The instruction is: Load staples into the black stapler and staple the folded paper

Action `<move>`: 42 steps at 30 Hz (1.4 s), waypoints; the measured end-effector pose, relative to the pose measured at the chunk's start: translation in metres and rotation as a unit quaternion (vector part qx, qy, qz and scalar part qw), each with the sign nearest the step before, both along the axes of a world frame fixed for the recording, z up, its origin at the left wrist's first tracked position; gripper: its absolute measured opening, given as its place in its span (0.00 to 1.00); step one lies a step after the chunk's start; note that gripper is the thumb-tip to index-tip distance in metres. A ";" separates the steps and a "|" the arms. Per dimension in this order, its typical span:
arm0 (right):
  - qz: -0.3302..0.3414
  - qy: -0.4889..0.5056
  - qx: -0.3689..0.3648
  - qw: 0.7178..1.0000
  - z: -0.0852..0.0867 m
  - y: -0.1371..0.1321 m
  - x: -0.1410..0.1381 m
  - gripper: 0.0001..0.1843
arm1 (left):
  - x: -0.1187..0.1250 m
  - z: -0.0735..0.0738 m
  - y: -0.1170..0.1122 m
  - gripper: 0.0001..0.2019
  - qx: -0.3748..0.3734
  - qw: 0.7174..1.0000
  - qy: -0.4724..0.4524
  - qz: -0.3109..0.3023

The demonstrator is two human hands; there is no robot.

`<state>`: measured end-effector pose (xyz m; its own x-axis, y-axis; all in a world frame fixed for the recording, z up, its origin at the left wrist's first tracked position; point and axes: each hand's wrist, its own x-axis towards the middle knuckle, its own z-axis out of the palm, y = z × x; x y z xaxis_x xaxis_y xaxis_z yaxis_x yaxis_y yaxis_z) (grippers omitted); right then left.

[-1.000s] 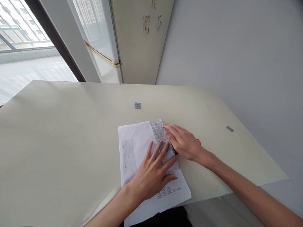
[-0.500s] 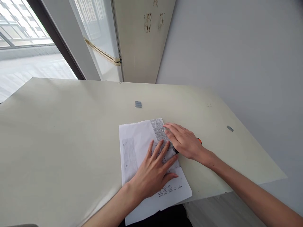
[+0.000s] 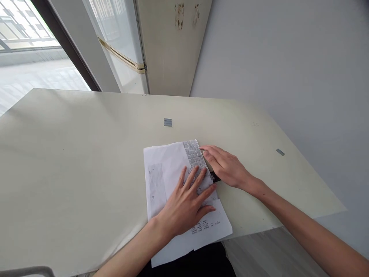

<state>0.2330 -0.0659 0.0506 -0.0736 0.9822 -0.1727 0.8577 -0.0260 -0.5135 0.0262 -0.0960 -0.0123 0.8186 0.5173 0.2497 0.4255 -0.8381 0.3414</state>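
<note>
Several white paper sheets (image 3: 170,154) lie overlapped near the table's front edge, with dense printing (image 3: 193,152) along their upper right side. My left hand (image 3: 187,202) rests flat on them, fingers spread, holding nothing. At the right edge of the sheets, my right hand (image 3: 227,165) is cupped, fingers close together and tips by the paper edge. Beneath its palm, a small black object (image 3: 215,177) meets the paper edge; the hand covers most of it, so its kind cannot be made out. A lower sheet (image 3: 213,227) with printed lines sticks out towards me.
Grey ridged strips (image 3: 167,122), resembling staples, lie beyond the papers on the pale table (image 3: 86,161). Another short grey strip (image 3: 280,152) is at the right. A fridge (image 3: 170,54) and a wall (image 3: 273,57) stand behind, with a window at the left.
My right hand has shifted slightly, showing more of the black object; the orange bit beside it is no longer visible. My left hand stays on the papers. The view has tilted slightly.
</note>
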 end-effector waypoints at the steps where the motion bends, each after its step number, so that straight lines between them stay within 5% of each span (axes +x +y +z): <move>1: -0.001 -0.003 0.001 1.000 0.000 0.000 -0.001 0.28 | 0.000 0.000 0.000 0.27 0.000 1.000 0.004 -0.001; 19: 0.012 -0.051 0.024 0.998 -0.006 -0.002 -0.005 0.29 | 0.004 -0.003 -0.003 0.27 -0.007 1.000 -0.008 0.007; 35: 0.055 -0.198 0.119 0.971 -0.028 -0.007 -0.017 0.30 | 0.004 0.002 -0.005 0.29 -0.014 1.000 0.011 0.005; 42: 0.049 -0.120 0.081 0.988 -0.020 0.000 -0.012 0.30 | 0.005 -0.002 -0.001 0.28 -0.012 1.000 0.010 0.006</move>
